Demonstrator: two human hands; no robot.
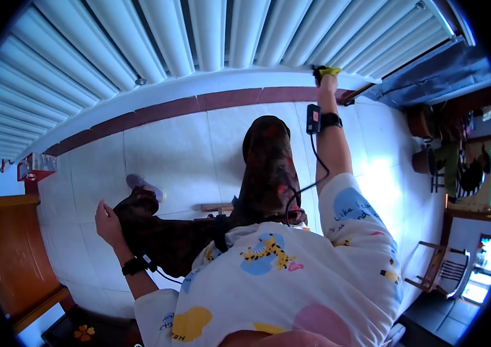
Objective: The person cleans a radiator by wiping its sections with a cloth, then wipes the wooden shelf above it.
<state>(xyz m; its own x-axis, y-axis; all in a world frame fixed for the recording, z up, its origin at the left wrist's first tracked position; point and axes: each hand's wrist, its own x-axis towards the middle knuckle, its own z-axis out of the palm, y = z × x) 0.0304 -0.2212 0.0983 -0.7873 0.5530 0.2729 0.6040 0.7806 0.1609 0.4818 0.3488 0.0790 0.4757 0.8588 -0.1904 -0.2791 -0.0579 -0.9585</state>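
Note:
My right hand (327, 81) is closed on a yellow and dark cloth (325, 72) at the bottom edge of the white radiator (234, 34). The arm is stretched out forward, with a black strap and a small cabled box at the wrist. Beside my bent left knee, my left hand (107, 221) hangs with its fingers apart and nothing in it. A black strap with a cable is round that wrist too.
A red box (40, 166) stands by the wall at the left, above a brown wooden door or panel (14, 248). Plant pots (423, 161) and a wooden chair (437, 267) are at the right. Pale tiles (181, 144) cover the floor.

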